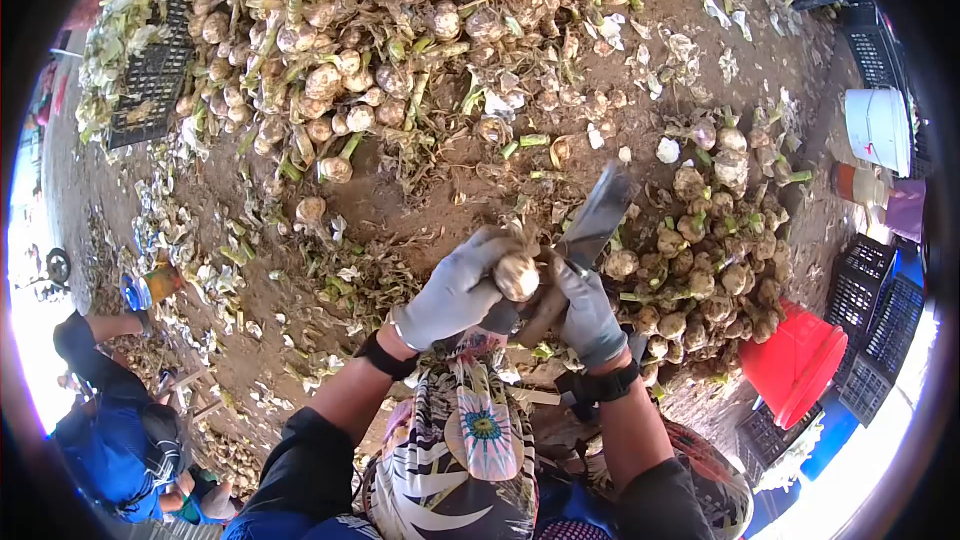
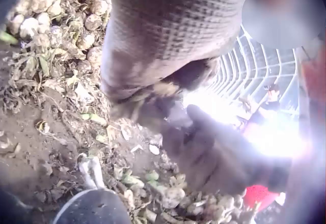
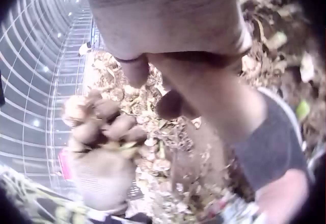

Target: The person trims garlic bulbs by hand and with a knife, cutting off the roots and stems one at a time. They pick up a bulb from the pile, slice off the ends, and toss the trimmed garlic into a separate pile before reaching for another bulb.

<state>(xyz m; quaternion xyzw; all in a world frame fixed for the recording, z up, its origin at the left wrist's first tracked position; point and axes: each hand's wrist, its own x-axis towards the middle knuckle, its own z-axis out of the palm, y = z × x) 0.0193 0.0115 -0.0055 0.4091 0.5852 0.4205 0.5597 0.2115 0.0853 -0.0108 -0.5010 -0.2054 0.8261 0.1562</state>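
My left hand, in a pale grey glove, grips a pale round bulb with brownish papery skin. In the right wrist view the left glove has its fingers curled round the bulb. Close beside it, my gloved right hand holds a broad-bladed knife, its blade pointing up and away to the right. The bulb is just left of the knife hand. In the left wrist view the left glove fills the top, and the blurred right hand shows beyond it.
A large heap of bulbs with stalks lies ahead; a smaller pile of trimmed bulbs lies to the right. Cut leaves and skins litter the ground. A red bucket, white bucket and black crates stand right. Another person sits left.
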